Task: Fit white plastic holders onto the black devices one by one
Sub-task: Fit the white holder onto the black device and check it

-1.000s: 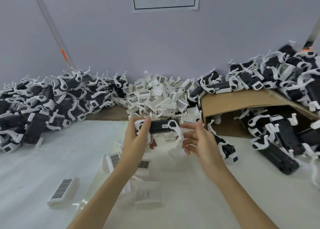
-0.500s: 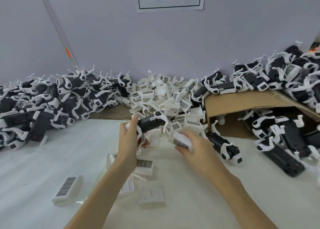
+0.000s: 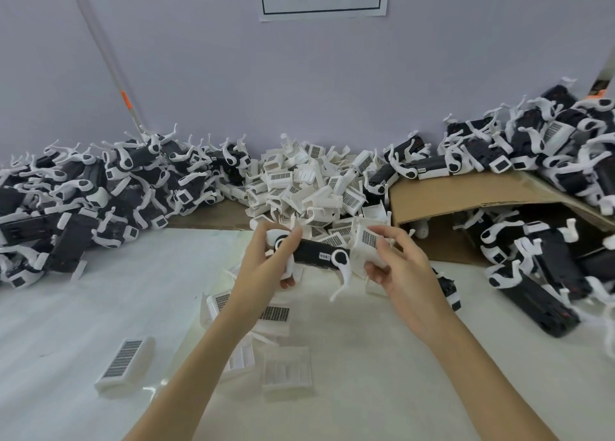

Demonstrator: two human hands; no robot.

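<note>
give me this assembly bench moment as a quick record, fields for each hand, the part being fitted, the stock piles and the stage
left hand: left hand grips one end of the black device
right hand: right hand holds a white holder against the device's other end
stage: holder at the device's end, whether it is seated cannot be told
holder stock: pile of white holders at the wall behind the hands
devices: heaps of black devices at left, more on and under the cardboard at right
loose parts: single holder lying on the white table
</note>
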